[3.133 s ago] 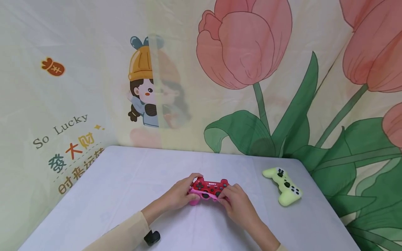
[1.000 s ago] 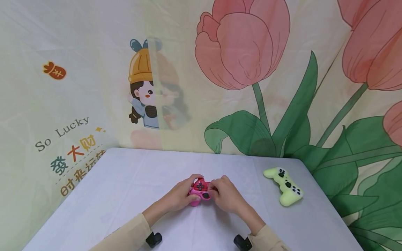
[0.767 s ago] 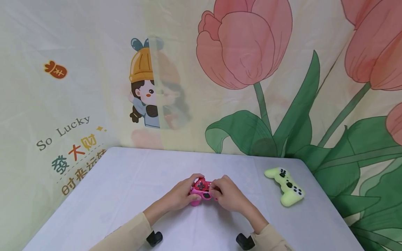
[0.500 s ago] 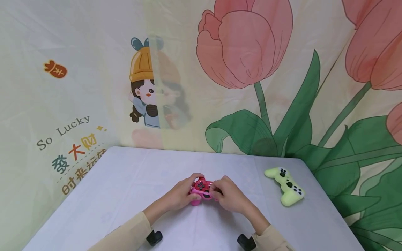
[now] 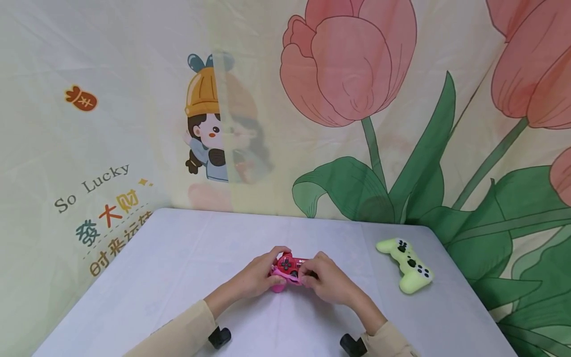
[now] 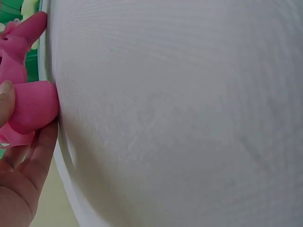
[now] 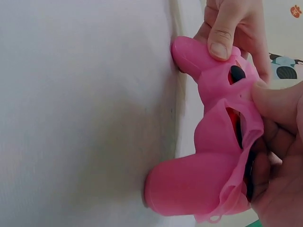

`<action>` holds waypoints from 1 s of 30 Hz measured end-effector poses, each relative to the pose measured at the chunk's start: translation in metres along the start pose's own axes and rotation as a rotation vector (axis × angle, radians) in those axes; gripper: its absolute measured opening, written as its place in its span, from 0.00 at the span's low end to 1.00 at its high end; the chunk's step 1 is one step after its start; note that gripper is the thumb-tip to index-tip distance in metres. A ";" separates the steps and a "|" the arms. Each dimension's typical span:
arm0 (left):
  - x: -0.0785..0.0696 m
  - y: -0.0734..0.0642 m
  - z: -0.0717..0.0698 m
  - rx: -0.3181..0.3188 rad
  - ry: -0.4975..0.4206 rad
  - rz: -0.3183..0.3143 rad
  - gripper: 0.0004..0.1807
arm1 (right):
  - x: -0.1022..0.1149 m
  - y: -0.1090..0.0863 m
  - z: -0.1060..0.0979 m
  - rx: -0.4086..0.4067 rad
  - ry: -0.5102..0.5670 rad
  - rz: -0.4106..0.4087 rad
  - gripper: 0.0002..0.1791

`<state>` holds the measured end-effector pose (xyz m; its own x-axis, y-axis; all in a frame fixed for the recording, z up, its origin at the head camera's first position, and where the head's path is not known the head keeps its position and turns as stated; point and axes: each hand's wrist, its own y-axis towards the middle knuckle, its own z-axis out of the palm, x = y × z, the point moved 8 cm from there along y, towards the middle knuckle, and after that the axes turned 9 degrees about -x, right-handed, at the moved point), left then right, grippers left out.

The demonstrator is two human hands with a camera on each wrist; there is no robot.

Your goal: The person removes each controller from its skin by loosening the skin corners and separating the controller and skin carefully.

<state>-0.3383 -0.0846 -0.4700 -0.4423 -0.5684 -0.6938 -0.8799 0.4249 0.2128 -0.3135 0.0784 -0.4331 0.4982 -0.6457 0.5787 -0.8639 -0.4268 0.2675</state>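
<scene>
A red game controller (image 5: 285,263) sits partly inside a stretchy pink silicone cover (image 5: 278,287), low over the middle of the table. My left hand (image 5: 254,276) grips its left side, thumb on the pink handle. My right hand (image 5: 331,280) pinches the edge of the cover near the controller's middle and hides its right half in the head view. From the right wrist, the pink cover (image 7: 213,135) wraps both handles, its upper edge pulled loose with red and black showing through the openings. In the left wrist view a pink handle (image 6: 35,106) rests against the fingers.
A pale yellow-green controller (image 5: 408,265) lies on the right of the white-clothed table (image 5: 214,238). Behind the table hangs a backdrop printed with tulips (image 5: 352,64). Black wrist cameras stick out at the left cuff and right cuff.
Over about three seconds my right hand has shifted left from the controller's right end to near its middle. In the last second it has edged slightly right, uncovering more of the red face.
</scene>
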 end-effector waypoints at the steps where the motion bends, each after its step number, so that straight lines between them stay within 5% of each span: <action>1: 0.000 0.000 0.000 -0.001 0.002 0.002 0.40 | 0.000 0.000 0.001 -0.006 0.003 -0.002 0.11; 20: -0.002 0.000 0.000 0.003 -0.024 -0.004 0.40 | -0.001 -0.007 0.002 0.039 0.044 -0.059 0.08; 30: -0.001 0.000 -0.002 0.013 -0.024 -0.020 0.40 | 0.010 -0.011 0.007 -0.048 -0.150 -0.141 0.07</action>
<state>-0.3384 -0.0853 -0.4678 -0.4204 -0.5597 -0.7142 -0.8860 0.4229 0.1902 -0.2981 0.0725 -0.4359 0.6169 -0.6700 0.4130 -0.7855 -0.4914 0.3762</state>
